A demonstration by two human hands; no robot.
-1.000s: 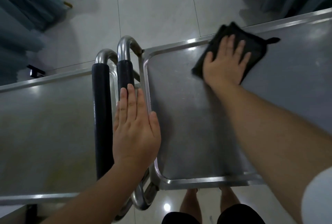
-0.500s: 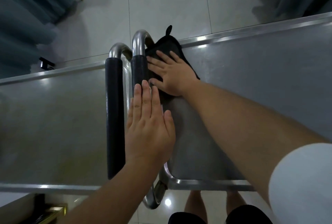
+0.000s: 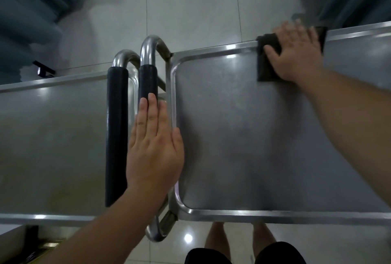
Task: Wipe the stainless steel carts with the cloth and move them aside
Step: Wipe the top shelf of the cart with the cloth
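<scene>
Mid-wipe: right hand (image 3: 296, 52) flat on cloth (image 3: 267, 60) at right cart (image 3: 232, 136) far rim, left hand (image 3: 155, 147) open on handle (image 3: 148, 77); next, sweeping nearer.

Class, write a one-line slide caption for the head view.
Right hand presses a dark cloth on a steel cart; left hand rests on its handle.

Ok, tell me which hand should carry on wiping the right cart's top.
Right. The right hand already presses the cloth flat at the cart's far rim; the left hand rests on the handle.
</scene>
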